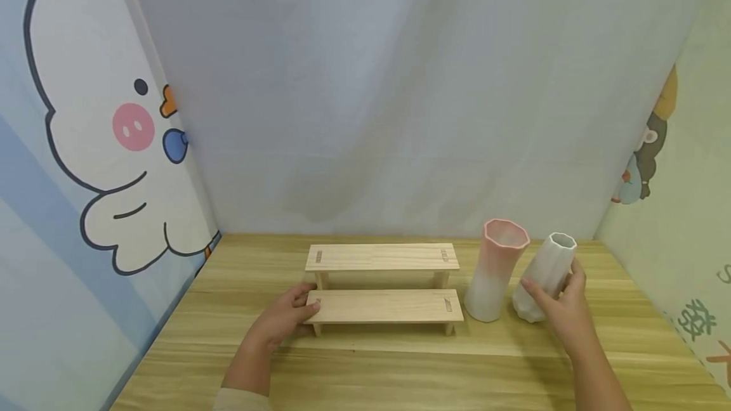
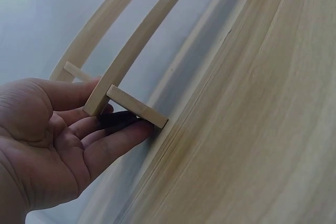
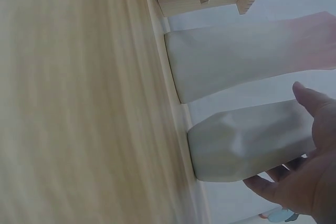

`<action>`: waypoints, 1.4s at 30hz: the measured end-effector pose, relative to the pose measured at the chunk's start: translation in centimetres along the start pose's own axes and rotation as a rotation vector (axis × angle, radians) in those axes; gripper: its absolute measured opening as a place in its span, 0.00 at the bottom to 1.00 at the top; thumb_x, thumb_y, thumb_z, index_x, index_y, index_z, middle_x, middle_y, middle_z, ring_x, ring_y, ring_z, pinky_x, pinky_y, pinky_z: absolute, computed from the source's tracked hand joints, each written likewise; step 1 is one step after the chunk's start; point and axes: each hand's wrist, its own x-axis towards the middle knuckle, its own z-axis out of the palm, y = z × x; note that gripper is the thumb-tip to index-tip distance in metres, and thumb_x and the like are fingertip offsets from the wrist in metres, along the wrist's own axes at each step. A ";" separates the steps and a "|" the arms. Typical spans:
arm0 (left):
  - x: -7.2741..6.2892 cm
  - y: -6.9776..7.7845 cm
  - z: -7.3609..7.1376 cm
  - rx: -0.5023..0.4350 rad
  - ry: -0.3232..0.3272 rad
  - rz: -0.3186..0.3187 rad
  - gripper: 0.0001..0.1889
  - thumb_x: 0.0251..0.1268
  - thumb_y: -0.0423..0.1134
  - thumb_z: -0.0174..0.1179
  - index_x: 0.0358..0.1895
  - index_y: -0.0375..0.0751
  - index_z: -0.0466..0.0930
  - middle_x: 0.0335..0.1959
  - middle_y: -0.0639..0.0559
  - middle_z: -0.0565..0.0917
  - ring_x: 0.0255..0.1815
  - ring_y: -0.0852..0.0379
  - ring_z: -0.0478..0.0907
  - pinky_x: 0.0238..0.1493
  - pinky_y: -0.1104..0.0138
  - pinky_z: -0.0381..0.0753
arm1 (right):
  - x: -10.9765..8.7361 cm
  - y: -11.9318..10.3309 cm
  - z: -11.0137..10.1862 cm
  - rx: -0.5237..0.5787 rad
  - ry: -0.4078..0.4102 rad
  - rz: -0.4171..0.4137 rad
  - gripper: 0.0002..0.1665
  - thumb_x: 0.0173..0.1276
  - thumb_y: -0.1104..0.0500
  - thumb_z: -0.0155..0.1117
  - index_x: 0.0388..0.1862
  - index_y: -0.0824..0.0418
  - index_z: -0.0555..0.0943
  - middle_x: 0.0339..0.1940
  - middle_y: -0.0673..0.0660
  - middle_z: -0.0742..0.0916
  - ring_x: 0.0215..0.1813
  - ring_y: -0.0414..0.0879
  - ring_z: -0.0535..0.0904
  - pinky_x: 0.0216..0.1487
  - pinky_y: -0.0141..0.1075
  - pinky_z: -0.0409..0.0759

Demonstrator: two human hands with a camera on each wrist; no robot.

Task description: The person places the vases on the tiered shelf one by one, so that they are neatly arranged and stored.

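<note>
A wooden shelf shows two boards in the head view, a higher back board (image 1: 382,257) and a lower front board (image 1: 385,306) on short legs. My left hand (image 1: 285,316) grips the front board's left end, thumb on top; the left wrist view has fingers (image 2: 118,148) beneath it, beside the leg (image 2: 137,106). With thumb and fingers on opposite sides, my right hand (image 1: 565,313) holds a white ribbed vase (image 1: 546,274), which leans slightly right. Between shelf and white vase stands a taller pink-and-white vase (image 1: 495,271), flared at the mouth.
Everything is on a wood-grain table (image 1: 400,376). A pale grey cloth backdrop (image 1: 400,94) rises behind it. Printed side walls stand left and right, the left one bearing a white cartoon figure (image 1: 85,113).
</note>
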 end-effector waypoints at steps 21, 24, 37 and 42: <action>0.0 0.0 -0.1 0.013 -0.003 0.006 0.35 0.69 0.42 0.61 0.75 0.39 0.57 0.73 0.27 0.59 0.64 0.34 0.73 0.53 0.51 0.83 | 0.0 0.1 -0.3 -0.149 0.020 0.075 0.56 0.70 0.38 0.59 0.76 0.69 0.42 0.63 0.77 0.70 0.62 0.72 0.71 0.58 0.64 0.74; 0.1 -0.1 -0.1 0.016 0.002 -0.001 0.35 0.69 0.42 0.62 0.74 0.39 0.58 0.74 0.27 0.58 0.65 0.34 0.72 0.53 0.52 0.83 | -0.3 -0.1 -0.3 -0.176 0.014 0.059 0.56 0.70 0.37 0.59 0.76 0.69 0.43 0.62 0.76 0.71 0.60 0.72 0.72 0.55 0.63 0.76; 0.1 -0.1 -0.1 -0.015 -0.031 -0.004 0.34 0.71 0.42 0.60 0.74 0.38 0.57 0.71 0.28 0.63 0.60 0.37 0.77 0.53 0.51 0.83 | -1.6 -4.0 -2.2 -0.223 0.110 -0.024 0.48 0.68 0.41 0.63 0.69 0.71 0.53 0.52 0.73 0.77 0.50 0.66 0.79 0.34 0.39 0.80; 0.0 -0.1 -0.1 -0.017 -0.034 -0.001 0.34 0.71 0.41 0.59 0.74 0.36 0.56 0.71 0.27 0.62 0.60 0.36 0.77 0.53 0.51 0.83 | -2.3 -5.5 -3.2 -0.287 0.125 -0.045 0.47 0.67 0.40 0.63 0.67 0.70 0.56 0.50 0.74 0.78 0.46 0.66 0.80 0.29 0.39 0.78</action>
